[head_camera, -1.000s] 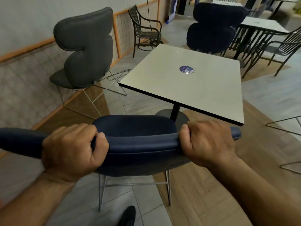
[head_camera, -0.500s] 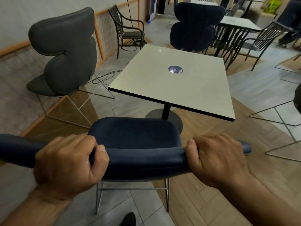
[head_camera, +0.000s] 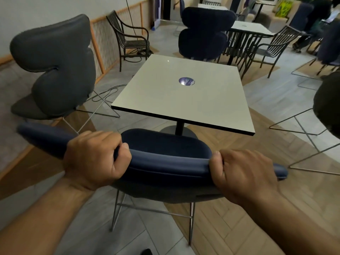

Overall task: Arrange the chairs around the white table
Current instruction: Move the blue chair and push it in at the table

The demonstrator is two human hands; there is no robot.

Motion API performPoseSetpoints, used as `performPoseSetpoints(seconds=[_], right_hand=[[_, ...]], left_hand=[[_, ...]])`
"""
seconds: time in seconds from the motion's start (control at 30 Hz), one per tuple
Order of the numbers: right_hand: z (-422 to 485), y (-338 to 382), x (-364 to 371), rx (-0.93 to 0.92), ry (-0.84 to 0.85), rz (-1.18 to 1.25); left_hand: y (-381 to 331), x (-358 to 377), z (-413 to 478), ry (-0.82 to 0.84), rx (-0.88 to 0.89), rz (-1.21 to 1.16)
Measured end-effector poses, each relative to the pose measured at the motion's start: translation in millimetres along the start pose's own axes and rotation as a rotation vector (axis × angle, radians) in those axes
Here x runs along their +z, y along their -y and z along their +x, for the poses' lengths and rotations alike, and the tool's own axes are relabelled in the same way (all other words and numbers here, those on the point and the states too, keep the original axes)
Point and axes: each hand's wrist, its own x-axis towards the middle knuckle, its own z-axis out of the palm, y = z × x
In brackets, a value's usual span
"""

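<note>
Closest in, at the bottom edge, a dark shoe tip (head_camera: 146, 252) showed on the grey tile floor (head_camera: 88, 234). Just above it, both bare forearms reached forward to the blue chair (head_camera: 165, 163). The left grip (head_camera: 95, 159) was curled round the padded top edge of the backrest, thumb tucked over the front. The right grip (head_camera: 242, 173) was wrapped round the same edge further along, near its right end. Below the hands, the chair's thin metal legs (head_camera: 117, 208) stood where tile met herringbone wood. Its seat faced the white bench (head_camera: 184, 100), with its front edge near the bench's near edge and in front of the black pedestal (head_camera: 180, 128).

The bench top was square and carried a round purple sticker (head_camera: 186, 81) near its middle. A grey chair (head_camera: 58, 67) stood to the left of the bench, well apart from it and turned partly away, with loose cables (head_camera: 108, 92) lying on the floor by its wire legs. At the right edge, part of another dark chair (head_camera: 329, 102) showed on a wire frame. A dark blue chair (head_camera: 204, 34) stood just beyond the far side of the bench.

Further back, a slatted metal armchair (head_camera: 128, 37) stood by the wall, and another metal armchair (head_camera: 272, 46) sat beside a second table (head_camera: 248, 27).
</note>
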Motion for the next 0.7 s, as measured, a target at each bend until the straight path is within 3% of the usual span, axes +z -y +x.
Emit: performPoseSetpoints(seconds=[0.3, 0.7], right_hand=[[5, -1, 3, 0.008, -0.074, -0.014], [16, -26, 6, 0.041, -0.018, 0.009]], left_hand=[[0, 6, 5, -0.025, 0.013, 0.005], [-17, 20, 21, -0.062, 0.021, -0.001]])
